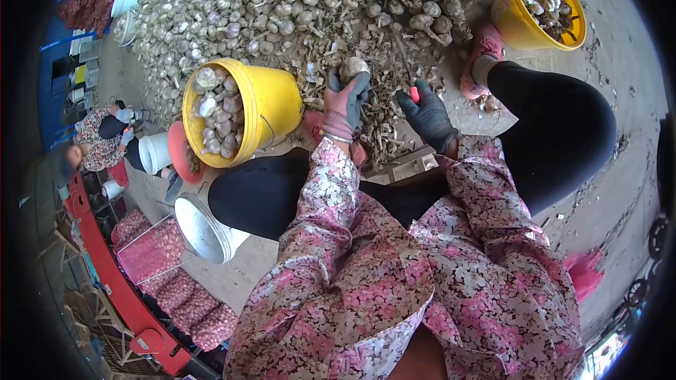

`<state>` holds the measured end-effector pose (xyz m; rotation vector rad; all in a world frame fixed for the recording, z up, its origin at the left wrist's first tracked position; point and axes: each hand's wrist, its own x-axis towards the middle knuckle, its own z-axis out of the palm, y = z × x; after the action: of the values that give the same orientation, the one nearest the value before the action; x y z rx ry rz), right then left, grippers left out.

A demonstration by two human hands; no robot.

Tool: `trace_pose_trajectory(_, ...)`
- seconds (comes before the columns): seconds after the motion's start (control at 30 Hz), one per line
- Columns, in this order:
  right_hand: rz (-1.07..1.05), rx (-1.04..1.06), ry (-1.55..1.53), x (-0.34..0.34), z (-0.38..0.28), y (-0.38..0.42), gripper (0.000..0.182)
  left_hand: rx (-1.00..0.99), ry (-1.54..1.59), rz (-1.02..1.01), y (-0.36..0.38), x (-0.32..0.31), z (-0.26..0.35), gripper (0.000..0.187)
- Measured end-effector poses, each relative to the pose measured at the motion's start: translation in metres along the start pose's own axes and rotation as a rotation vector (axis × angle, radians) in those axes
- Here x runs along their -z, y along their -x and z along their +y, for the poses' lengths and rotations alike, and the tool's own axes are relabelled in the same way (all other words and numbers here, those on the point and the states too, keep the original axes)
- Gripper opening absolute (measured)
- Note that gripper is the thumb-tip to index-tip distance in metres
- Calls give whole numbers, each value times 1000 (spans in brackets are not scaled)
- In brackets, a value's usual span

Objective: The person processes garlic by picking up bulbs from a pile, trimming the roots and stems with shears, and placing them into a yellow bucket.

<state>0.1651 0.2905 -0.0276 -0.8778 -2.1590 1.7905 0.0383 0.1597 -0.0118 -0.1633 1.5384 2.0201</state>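
Observation:
My left hand [346, 98], in a dark glove, is closed around a garlic bulb [352, 67] just above my knee. To its right, my right hand [427, 116], in a dark glove too, grips a small red-handled tool [415, 93] whose blade points up toward the heap. A large pile of garlic bulbs [296, 0] with stalks lies on the ground in front of both hands. Left of my left hand, a tilted yellow bucket [271, 102] holds trimmed bulbs.
Another yellow bucket [517, 17] with garlic scraps stands at the top right, near my pink shoe [482, 49]. A white bucket [204, 229] lies at my left leg. Another person [102, 137] sits at the left. Red mesh sacks [169, 274] of garlic lie lower left.

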Motion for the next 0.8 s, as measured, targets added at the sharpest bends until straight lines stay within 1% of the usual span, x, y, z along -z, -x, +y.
trace_pose_trajectory(0.03,-11,0,4,-1,6,2,38,-52,-113,4,3,4,4,44)
trace_pose_trajectory(0.07,-61,149,273,7,-16,3,51,-51,-107,13,5,9,5,44)
trace_pose_trajectory(0.1,-109,300,540,12,-32,3,63,-111,-282,10,5,12,5,50)
trace_pose_trajectory(0.13,-114,296,544,11,-37,4,63,-168,-459,4,4,14,4,57)
trace_pose_trajectory(0.17,-169,237,622,11,-41,6,65,-159,-457,5,4,16,0,57)
trace_pose_trajectory(0.2,-224,175,698,10,-41,8,66,-219,-511,-4,3,18,-5,57)
trace_pose_trajectory(0.23,-255,127,707,8,-38,8,72,-280,-563,-15,1,18,-9,57)
trace_pose_trajectory(0.27,-256,116,710,7,-34,8,72,-340,-615,-29,0,16,-11,58)
trace_pose_trajectory(0.3,-255,112,703,6,-31,8,72,-265,-663,-25,1,17,-12,58)
trace_pose_trajectory(0.33,-253,111,695,5,-28,7,73,-254,-660,-29,1,16,-13,58)
trace_pose_trajectory(0.37,-279,54,727,4,-33,5,74,-267,-648,-19,1,14,-12,58)
trace_pose_trajectory(0.4,-278,43,729,4,-32,4,74,-278,-637,-10,2,11,-13,58)
trace_pose_trajectory(0.43,-300,73,719,4,-30,4,75,-239,-571,-23,3,12,-11,57)
trace_pose_trajectory(0.47,-322,99,707,4,-30,6,75,-243,-637,-39,1,13,-8,57)
trace_pose_trajectory(0.53,-351,48,671,1,-30,9,74,-249,-773,-18,-2,16,-4,56)
trace_pose_trajectory(0.57,-373,22,654,-1,-27,9,73,-284,-872,9,2,10,1,52)
trace_pose_trajectory(0.6,-394,1,639,-2,-25,9,72,-276,-873,5,1,13,-2,52)
trace_pose_trajectory(0.63,-376,13,638,-2,-24,11,60,-274,-830,-29,-2,15,-6,52)
trace_pose_trajectory(0.67,-373,6,636,-2,-21,12,60,-269,-788,-65,-1,14,-4,52)
trace_pose_trajectory(0.73,-380,70,629,-4,-4,9,46,-260,-779,-51,5,13,-5,51)
trace_pose_trajectory(0.77,-373,116,619,-5,5,9,39,-226,-763,-60,6,15,-5,49)
trace_pose_trajectory(0.8,-373,122,618,-6,13,8,39,-194,-749,-67,7,19,-7,48)
